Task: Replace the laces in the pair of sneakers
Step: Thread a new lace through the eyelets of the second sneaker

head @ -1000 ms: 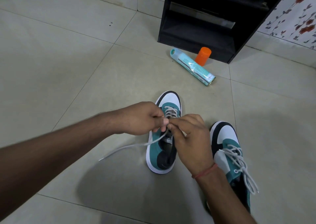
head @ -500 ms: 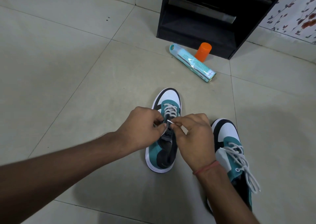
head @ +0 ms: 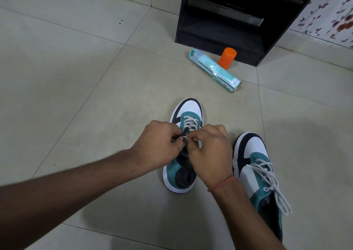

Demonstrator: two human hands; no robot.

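Where a second ago a long tail of white lace trailed left across the floor tiles (head: 57, 100), none lies there now; I judge it drawn through, so lacing advances. Left hand (head: 159, 150) and right hand (head: 210, 150) meet, pinching the lace end (head: 185, 136) over the left sneaker (head: 181, 171); its long axis runs near-to-far, toe pointing away; the right sneaker (head: 254, 165) beside it is already laced.
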